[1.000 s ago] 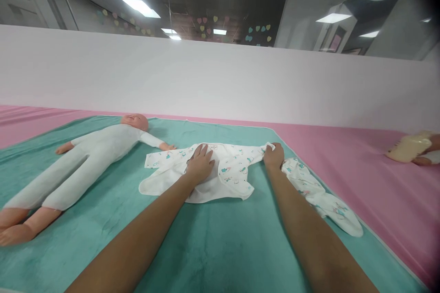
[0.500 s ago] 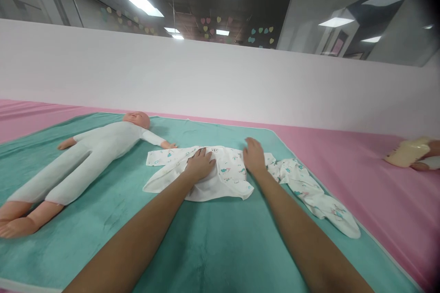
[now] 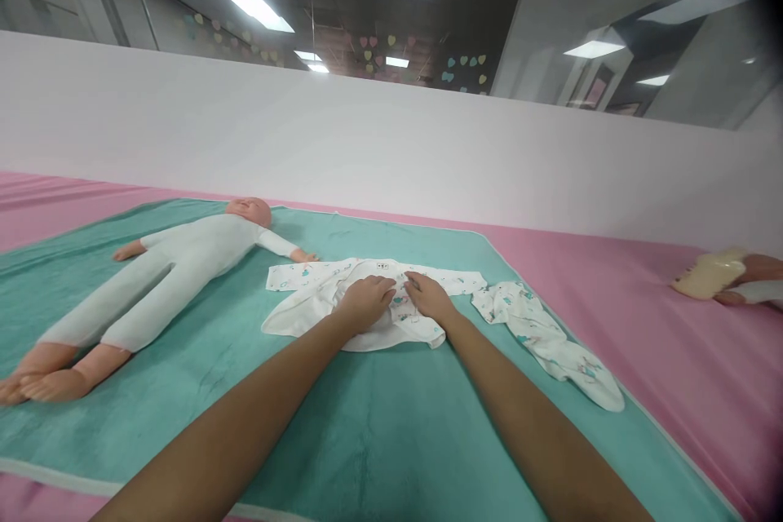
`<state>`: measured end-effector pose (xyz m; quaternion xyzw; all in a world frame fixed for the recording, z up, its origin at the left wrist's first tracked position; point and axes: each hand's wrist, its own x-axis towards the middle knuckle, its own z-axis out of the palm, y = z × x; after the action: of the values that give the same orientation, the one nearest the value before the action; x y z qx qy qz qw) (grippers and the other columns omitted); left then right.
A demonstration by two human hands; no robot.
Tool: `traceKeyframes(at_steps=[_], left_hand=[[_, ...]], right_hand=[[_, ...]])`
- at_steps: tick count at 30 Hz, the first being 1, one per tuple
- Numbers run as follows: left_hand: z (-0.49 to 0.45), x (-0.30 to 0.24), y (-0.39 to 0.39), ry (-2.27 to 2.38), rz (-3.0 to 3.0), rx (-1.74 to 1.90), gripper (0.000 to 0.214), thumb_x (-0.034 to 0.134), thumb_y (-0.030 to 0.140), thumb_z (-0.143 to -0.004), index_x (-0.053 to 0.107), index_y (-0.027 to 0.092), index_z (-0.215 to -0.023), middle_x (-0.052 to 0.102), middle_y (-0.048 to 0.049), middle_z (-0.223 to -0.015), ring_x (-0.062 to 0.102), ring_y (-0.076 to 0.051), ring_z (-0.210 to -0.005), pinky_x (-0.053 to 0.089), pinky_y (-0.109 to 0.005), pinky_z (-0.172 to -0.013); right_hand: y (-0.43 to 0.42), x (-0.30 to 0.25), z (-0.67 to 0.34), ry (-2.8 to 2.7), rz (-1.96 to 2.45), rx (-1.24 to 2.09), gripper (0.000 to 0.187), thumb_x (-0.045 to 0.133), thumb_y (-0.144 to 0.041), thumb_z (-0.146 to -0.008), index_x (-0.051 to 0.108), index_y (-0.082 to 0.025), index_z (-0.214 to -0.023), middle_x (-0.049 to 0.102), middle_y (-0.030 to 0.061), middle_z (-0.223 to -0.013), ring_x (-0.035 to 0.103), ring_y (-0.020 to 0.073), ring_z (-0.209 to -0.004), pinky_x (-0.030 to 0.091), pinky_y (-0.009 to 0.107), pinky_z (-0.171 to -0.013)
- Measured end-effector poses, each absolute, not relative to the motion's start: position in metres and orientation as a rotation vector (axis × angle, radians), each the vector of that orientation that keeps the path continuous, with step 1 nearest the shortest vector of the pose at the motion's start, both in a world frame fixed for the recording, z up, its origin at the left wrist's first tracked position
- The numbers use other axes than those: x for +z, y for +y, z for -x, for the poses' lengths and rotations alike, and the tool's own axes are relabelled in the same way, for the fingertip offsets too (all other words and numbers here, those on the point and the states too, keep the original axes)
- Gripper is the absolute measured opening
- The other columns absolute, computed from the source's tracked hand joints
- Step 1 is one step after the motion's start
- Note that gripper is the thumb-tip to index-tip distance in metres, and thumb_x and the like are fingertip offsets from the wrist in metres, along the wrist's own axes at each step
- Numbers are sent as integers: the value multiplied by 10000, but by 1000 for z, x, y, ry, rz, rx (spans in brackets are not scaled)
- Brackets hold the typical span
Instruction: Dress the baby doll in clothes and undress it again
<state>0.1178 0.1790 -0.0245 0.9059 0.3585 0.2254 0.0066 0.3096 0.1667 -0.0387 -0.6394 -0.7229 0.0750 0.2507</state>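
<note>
A white baby shirt point(image 3: 299, 314) with small coloured prints lies spread on a teal blanket, its front parted and its sleeves stretched to both sides. My left hand point(image 3: 369, 302) is at the middle of the shirt, fingers bent and closed on the cloth of the front. Close beside it, my right hand point(image 3: 430, 298) has its fingers curled on the printed front panel, just below the collar. The fingertips are partly hidden in the cloth. Printed baby trousers point(image 3: 550, 338) lie bunched to the right, by the shirt's right cuff.
A baby doll point(image 3: 201, 253) in a white suit lies on its back at the left of the teal blanket point(image 3: 391, 440). Pink padding point(image 3: 661, 326) surrounds the blanket. Part of another doll point(image 3: 713, 273) shows at the far right. A white wall point(image 3: 367, 147) with glass above stands behind.
My right hand has moved left from the shirt's right sleeve to its front panel. My left hand has shifted slightly right and its fingers have drawn together.
</note>
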Motion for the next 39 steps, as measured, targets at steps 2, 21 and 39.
traceKeyframes(at_steps=[2,21,39], left_hand=[[-117,-23,163,983,-2880,823,282,354,307,-947,564,195,-1099,600,-51,-1101,530,-190,-1005,397,-313,-843],[-112,-14,119,683,-3073,694,181,450,151,-838,560,188,-977,582,-31,-942,513,-177,-866,378,-300,-730],[-105,-6,112,589,-2750,645,441,453,345,-901,400,247,-1328,551,-34,-1276,517,-205,-1144,390,-355,-961]], right_hand=[[151,-39,-314,-1924,1748,222,417,369,-356,-925,505,-165,-1269,522,65,-1294,484,199,-1180,364,343,-1023],[63,8,-325,-2077,1434,781,264,561,-274,-782,588,-260,-1045,555,13,-978,513,143,-827,424,275,-740],[56,24,-337,-1928,1444,825,299,456,-179,-707,701,-229,-872,631,14,-817,518,144,-689,375,247,-583]])
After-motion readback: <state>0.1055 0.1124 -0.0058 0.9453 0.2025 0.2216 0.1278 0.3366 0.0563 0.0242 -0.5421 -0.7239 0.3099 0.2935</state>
